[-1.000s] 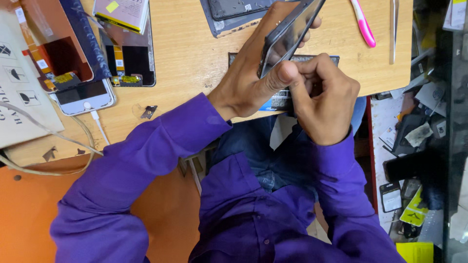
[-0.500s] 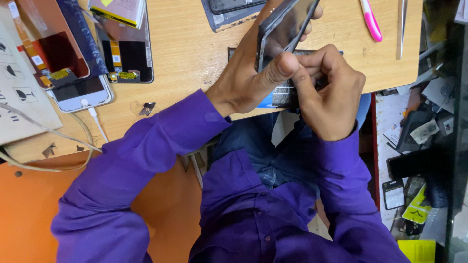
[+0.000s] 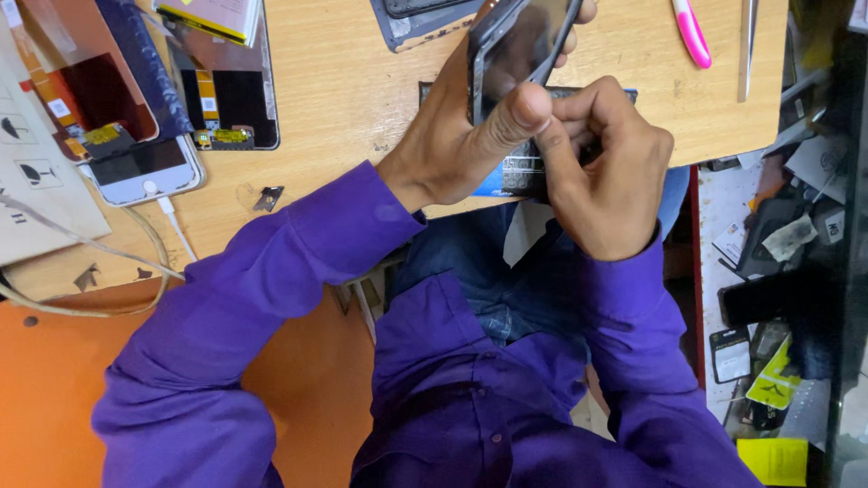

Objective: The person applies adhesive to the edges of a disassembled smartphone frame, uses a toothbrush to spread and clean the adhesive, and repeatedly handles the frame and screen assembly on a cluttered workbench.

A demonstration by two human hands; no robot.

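Black glossy slab of a smartphone (image 3: 517,50), screen dark, held tilted up above the far edge of the light wooden worktop (image 3: 353,99). Left hand (image 3: 461,136) closed around it, thumb pressed along the lower edge of the phone, fingertips showing past the far side. Right hand (image 3: 606,172) curled tight just beside the left thumb, fingers bunched at the phone's bottom corner; whether it pinches a small tool or part, cannot tell. Both hands touch. Under them a flat dark tray-like pad with blue edge (image 3: 515,176) lies on the worktop. Purple shirt sleeves on both arms, blue jeans below.

Left part of worktop: white smartphone with round home button (image 3: 145,170), white cable (image 3: 172,230) plugged into it, a bare display panel with orange flex strips (image 3: 226,104), small grey metal bracket (image 3: 268,197). Far right: pink pen-shaped tool (image 3: 692,34), metal tweezers (image 3: 747,45). Cluttered shelf of phone parts (image 3: 778,235) at right, well apart from the hands.
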